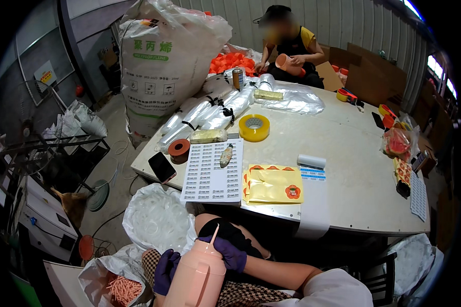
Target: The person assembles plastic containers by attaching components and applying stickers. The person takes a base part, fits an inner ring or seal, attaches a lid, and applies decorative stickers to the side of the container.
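A pink plastic jug [200, 273] with a side handle stands tilted in my lap, a thin pointed pink stem [214, 234] rising from its top. My right hand [230, 255], in a purple glove, is closed around the jug's upper end, close to the stem. Against the jug's left side is my left hand [166, 271], also gloved in purple, its fingers curled. The jug's body partly hides that hand, so what it holds cannot be made out. By my left arm, an open white sack [95, 279] contains many thin pink sticks [124, 290].
On the white table [343, 153] lie yellow sticker sheets [274, 189], a label sheet [202, 179], a phone [162, 167] and yellow tape [254, 128]. A bag of clear rings [159, 220] stands below its edge. Across the table a person [292, 46] handles another pink jug [288, 65].
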Demonstrator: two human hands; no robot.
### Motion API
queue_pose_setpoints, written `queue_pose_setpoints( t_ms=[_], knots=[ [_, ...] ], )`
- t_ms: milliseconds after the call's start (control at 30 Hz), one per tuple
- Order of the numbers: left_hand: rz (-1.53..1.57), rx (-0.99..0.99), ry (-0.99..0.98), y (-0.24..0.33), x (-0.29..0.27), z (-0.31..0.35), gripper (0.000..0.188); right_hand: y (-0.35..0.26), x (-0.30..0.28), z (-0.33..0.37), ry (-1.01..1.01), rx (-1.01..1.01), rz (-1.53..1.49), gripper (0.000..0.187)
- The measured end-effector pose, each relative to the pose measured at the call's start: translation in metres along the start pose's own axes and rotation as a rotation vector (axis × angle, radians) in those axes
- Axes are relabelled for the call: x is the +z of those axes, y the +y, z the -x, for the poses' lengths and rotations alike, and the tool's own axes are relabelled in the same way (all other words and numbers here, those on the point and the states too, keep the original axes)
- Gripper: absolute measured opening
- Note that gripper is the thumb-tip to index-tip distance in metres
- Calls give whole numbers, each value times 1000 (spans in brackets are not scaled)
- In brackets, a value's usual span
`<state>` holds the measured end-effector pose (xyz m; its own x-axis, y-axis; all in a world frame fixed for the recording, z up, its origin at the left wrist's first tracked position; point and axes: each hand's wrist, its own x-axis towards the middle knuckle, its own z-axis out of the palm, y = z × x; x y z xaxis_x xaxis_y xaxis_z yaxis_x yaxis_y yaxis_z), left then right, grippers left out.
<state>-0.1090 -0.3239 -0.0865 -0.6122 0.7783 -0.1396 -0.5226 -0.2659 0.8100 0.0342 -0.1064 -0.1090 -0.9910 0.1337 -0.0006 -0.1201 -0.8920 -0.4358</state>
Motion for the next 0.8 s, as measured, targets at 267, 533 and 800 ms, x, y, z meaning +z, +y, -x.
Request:
queue_pose_setpoints(
  t_ms=[267,533,800],
  knots=[
    [-87,59,-3,3,8,1,40,0,1,0,-14,-14,11,62],
    [-446,172,303,5,27,10,41,-2,5,-2,-29,-97,201,66],
    [-35,152,141,11,28,8,29,-9,19,3,19,-55,118,73]
  ],
)
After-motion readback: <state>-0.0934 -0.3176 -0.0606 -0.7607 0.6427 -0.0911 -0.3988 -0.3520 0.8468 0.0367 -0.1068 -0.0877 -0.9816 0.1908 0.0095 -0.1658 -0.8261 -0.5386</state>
